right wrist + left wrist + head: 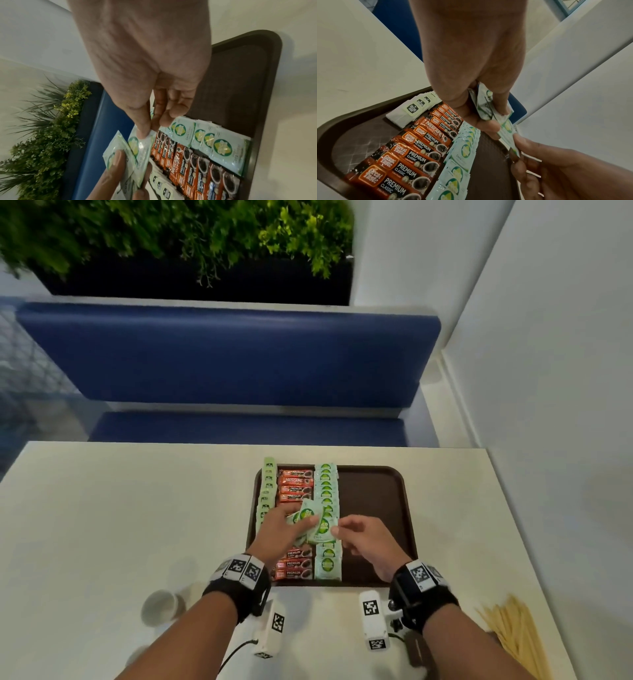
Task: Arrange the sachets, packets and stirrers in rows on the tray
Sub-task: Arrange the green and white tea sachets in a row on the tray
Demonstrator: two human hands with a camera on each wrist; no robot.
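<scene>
A dark brown tray carries three rows: pale tea sachets on the left, red coffee packets, then green coco sachets. Above the middle of these rows my left hand grips a small fanned bunch of green sachets. My right hand pinches the outermost green sachet of that bunch between thumb and forefinger. In the left wrist view the pinched green sachet sticks out toward the right hand. Wooden stirrers lie on the table at the lower right.
The tray's right half is bare. A paper cup lies on the white table at the lower left. A blue bench and a planter of greenery stand beyond the table's far edge; a white wall runs along the right.
</scene>
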